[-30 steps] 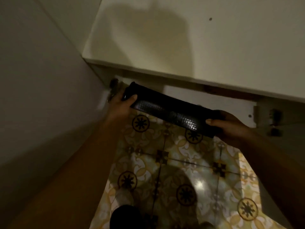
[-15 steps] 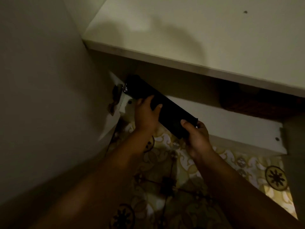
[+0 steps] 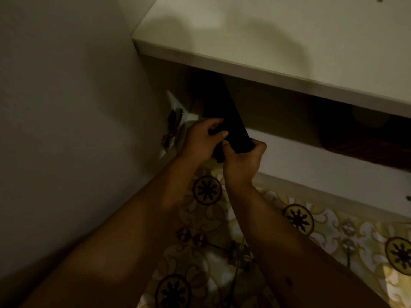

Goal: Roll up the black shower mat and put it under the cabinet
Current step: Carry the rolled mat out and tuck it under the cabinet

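The rolled black shower mat [image 3: 224,112] points away from me, its far end lost in the dark gap beneath the white cabinet [image 3: 278,52]. My left hand [image 3: 200,141] grips the roll's near part from the left. My right hand [image 3: 243,158] clasps its near end from the right and below. Both hands touch each other just in front of the cabinet's left corner. How deep the mat's far end reaches is hidden in shadow.
A plain wall [image 3: 66,107] runs close on the left. A white lower panel [image 3: 322,172] lies under the gap, with a dark brownish thing [image 3: 367,143] deep inside at right. Patterned floor tiles [image 3: 300,218] lie below my arms. A small metal fitting [image 3: 175,116] sits at the wall corner.
The roll has turned from crosswise to pointing into the gap and has slid further beneath the cabinet. My hands have come together at its near end.
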{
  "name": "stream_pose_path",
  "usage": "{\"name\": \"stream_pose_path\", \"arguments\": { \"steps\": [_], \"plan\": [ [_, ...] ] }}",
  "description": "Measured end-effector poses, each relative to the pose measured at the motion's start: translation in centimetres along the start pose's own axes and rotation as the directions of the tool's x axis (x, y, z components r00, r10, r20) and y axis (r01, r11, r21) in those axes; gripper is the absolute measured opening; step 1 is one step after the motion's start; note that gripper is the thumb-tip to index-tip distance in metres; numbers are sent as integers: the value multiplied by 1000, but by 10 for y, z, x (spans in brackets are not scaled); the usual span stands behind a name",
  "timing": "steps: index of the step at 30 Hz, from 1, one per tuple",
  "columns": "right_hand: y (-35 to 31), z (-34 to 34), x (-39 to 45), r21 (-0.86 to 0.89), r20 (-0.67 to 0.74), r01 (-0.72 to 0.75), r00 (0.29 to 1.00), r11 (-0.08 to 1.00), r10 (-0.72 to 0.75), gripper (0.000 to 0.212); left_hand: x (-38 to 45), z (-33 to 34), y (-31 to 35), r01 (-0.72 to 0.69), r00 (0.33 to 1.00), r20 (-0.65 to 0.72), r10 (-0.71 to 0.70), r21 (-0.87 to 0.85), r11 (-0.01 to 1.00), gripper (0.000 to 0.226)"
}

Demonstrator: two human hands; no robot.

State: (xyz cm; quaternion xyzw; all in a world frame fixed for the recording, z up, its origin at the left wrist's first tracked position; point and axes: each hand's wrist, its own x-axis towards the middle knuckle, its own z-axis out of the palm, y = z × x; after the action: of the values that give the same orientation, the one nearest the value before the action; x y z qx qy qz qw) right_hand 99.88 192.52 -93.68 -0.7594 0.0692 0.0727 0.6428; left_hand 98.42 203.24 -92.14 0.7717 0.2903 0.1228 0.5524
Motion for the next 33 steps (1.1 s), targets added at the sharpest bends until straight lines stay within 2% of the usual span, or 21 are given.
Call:
{"name": "stream_pose_path", "arguments": {
  "steps": [2,5,8,12,14,17,18,22,24,27,30,33],
  "plan": [
    [11,3,-4,-68,30,42,999,997,-40,48,-9,-1,-9,-49,998,40,48,32,998,42],
    [26,2,-10,-170,147,122,984,978,-97,45,-23,-3,-32,-75,987,142,71,27,997,56],
    [26,11,-19,-227,237,224,957,948,-169,49,-28,-6,-41,24,988,156,-1,-144,989,72],
    [13,32,-16,-315,238,372,921,873,-307,48,-26,-7,-29,67,997,61,-48,-370,927,76],
    [13,39,-9,-370,273,439,894,819,-356,51,-23,-12,-28,56,998,56,-39,-358,932,68],
    [19,37,-7,-417,375,511,850,752,-370,56,-23,-18,-36,101,986,158,-63,-249,963,64],
    [20,36,-8,-415,392,527,839,742,-377,56,-25,-18,-35,122,983,164,-79,-271,955,62],
    [5,34,-3,-442,305,534,845,720,-440,54,-25,-7,-16,156,988,105,-116,-560,814,52],
    [-3,31,0,-462,256,543,839,701,-481,55,-21,-2,-8,174,985,121,-125,-625,761,49],
    [0,30,1,-479,253,527,849,702,-464,58,-17,-1,-6,186,982,151,-118,-602,777,46],
    [11,41,-2,-488,376,513,854,707,-360,60,-17,-14,-21,209,978,130,-165,-530,822,48],
    [21,58,-8,-468,487,545,816,696,-312,57,-20,-28,-41,224,974,61,-216,-335,915,47]
  ]
}}
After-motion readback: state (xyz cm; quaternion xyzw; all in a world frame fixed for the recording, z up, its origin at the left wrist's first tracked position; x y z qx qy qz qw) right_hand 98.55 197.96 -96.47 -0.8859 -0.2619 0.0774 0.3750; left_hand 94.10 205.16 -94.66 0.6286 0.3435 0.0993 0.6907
